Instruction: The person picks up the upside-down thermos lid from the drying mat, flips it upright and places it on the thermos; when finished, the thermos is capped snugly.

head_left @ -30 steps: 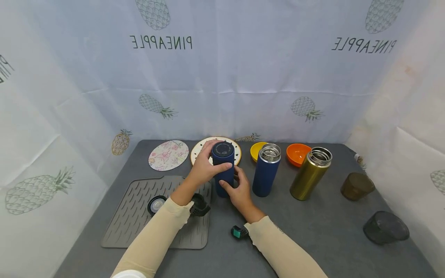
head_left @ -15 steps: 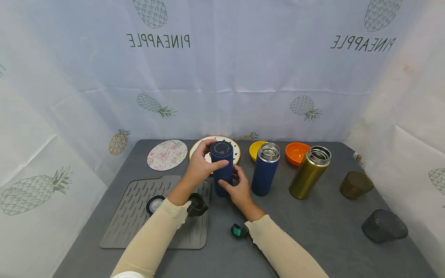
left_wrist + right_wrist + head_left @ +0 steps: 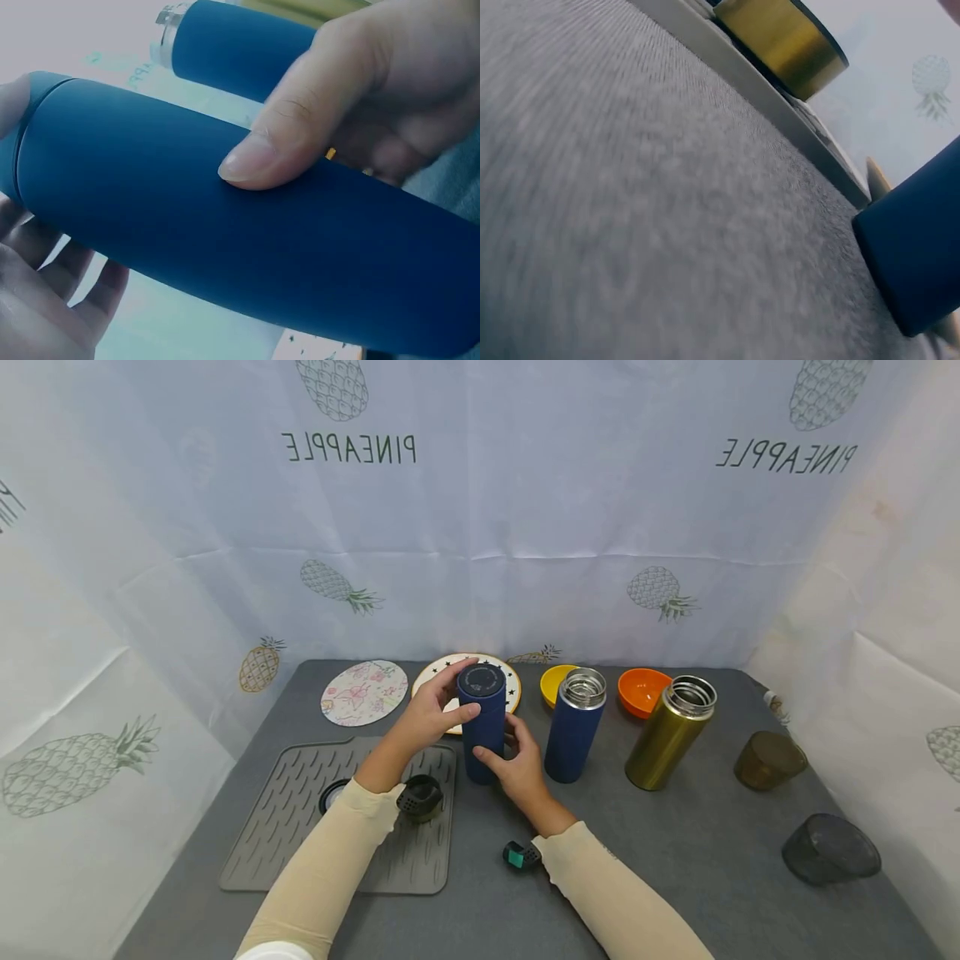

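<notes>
A capped dark blue flask (image 3: 483, 727) stands upright on the grey table (image 3: 675, 860), in front of a star-patterned plate (image 3: 507, 680). My left hand (image 3: 438, 710) grips its top around the cap, thumb toward me. My right hand (image 3: 516, 766) holds its lower body from the right. The left wrist view shows the flask (image 3: 262, 247) up close with a thumb (image 3: 300, 142) pressed on it. Only the flask's base (image 3: 922, 255) shows in the right wrist view, resting on the table.
An open blue flask (image 3: 573, 727) and an open gold flask (image 3: 670, 732) stand to the right. Yellow (image 3: 557, 683) and orange (image 3: 642, 691) bowls sit behind them. A grey mat (image 3: 300, 818) holds a black lid (image 3: 420, 797). A teal-black piece (image 3: 521, 855), a brown cup (image 3: 770, 761) and a dark cup (image 3: 830, 849) lie nearby.
My left thumb has drawn back a little to the left across the cap. The flask and my right hand stay where they were.
</notes>
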Action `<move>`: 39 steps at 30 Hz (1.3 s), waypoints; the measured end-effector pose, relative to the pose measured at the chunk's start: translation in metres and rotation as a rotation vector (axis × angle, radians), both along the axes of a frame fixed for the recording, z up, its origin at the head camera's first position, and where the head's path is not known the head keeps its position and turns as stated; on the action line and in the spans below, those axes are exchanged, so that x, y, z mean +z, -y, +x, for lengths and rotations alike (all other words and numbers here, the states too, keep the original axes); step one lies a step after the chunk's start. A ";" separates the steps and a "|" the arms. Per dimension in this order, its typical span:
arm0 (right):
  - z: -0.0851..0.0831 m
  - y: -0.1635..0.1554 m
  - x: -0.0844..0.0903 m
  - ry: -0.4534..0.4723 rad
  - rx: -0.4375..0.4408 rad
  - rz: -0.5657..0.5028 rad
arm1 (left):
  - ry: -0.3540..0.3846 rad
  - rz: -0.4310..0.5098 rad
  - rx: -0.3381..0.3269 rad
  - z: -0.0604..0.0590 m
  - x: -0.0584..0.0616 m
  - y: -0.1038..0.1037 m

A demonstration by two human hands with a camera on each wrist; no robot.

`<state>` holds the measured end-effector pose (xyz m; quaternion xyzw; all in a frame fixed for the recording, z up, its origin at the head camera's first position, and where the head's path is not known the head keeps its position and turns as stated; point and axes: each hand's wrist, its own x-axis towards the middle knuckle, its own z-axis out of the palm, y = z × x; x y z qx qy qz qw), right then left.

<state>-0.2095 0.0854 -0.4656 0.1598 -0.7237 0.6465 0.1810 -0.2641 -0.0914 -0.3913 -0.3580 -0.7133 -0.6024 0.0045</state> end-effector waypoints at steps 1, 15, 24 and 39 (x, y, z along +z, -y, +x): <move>0.001 -0.001 0.001 0.002 -0.001 0.022 | -0.003 -0.006 0.007 0.001 0.000 0.001; 0.032 -0.037 0.026 -0.281 -0.021 0.224 | -0.085 -0.215 0.206 0.034 -0.011 0.054; 0.051 -0.074 0.044 -0.465 -0.133 0.193 | -0.135 -0.564 0.384 0.064 -0.021 0.122; 0.023 -0.113 0.025 -0.071 -0.287 0.058 | 0.014 -0.966 0.404 0.093 -0.066 0.172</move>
